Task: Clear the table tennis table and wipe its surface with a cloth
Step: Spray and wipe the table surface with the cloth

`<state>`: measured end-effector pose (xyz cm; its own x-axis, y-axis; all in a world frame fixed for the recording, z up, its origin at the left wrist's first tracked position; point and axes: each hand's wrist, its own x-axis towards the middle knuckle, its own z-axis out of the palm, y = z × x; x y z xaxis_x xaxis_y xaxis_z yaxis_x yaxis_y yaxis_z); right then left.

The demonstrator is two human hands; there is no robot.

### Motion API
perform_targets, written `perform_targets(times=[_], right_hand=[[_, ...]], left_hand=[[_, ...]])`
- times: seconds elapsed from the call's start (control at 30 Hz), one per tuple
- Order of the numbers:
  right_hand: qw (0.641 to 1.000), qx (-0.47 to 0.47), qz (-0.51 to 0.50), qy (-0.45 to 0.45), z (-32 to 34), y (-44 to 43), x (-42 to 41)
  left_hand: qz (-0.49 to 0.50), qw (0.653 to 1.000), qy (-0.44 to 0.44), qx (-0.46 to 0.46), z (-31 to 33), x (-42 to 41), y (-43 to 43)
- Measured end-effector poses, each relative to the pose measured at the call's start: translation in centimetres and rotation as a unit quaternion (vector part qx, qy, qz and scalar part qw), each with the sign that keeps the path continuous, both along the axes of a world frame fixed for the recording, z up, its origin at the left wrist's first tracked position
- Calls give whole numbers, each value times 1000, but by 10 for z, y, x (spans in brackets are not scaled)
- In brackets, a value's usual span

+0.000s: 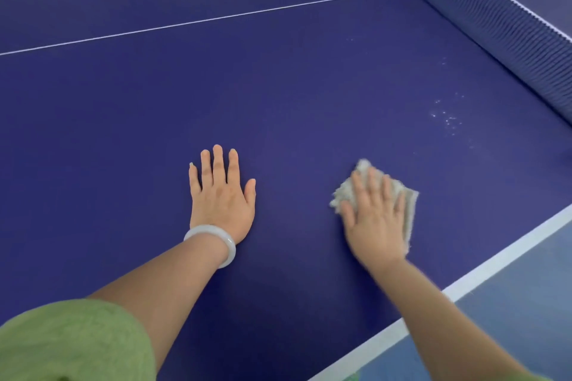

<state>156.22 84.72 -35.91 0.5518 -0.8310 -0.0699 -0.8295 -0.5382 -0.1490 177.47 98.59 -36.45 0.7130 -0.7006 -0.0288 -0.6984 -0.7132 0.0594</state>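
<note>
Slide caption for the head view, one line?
Right hand presses a cloth on the blue table; left hand rests flat beside it.

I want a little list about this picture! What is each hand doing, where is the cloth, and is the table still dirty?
left hand: flat on the table, fingers straight
right hand: pressing flat on the cloth
cloth: whitish, crumpled, near the table's white edge line
dirt: pale specks near the net
wrist: a white bangle on the left arm
</note>
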Motion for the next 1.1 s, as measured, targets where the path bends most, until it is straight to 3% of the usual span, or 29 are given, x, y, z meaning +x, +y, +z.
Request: perform_targets(times=[0.17,0.23,0.37,0.47,0.53,0.63,0.77,0.87,0.97,1.03,1.1], right_hand=[[952,-4,305,19,7,80,-32],[952,-24,306,15,3,54,-55],[996,4,91,24,-3,-17,-85],[1000,16,1,20,-4,-23,-82],[999,-11,45,18,-2,1,-77],[977,-15,212,7,1,40,-88],[941,-16,338,18,1,15,-121],[958,-34,282,28,-4,-47,-146],[996,-2,81,30,-5,-104,-168],[998,16,-55,18,-6,-114,-167],[997,5,-77,4,-4,-94,-151]], left_hand=[[1,1000,3,-2,0,0,1],[3,1000,5,0,0,1,0],[9,999,0,31,4,-1,-2],[10,998,-8,67,11,-6,-9],[4,998,-13,54,18,-17,-21],[3,1000,21,3,25,-49,-57],[64,994,86,20,18,-95,-112],[97,994,41,39,5,-112,-121],[102,995,13,20,0,-115,-119],[106,994,19,19,1,-116,-120],[109,994,14,19,0,-116,-122]])
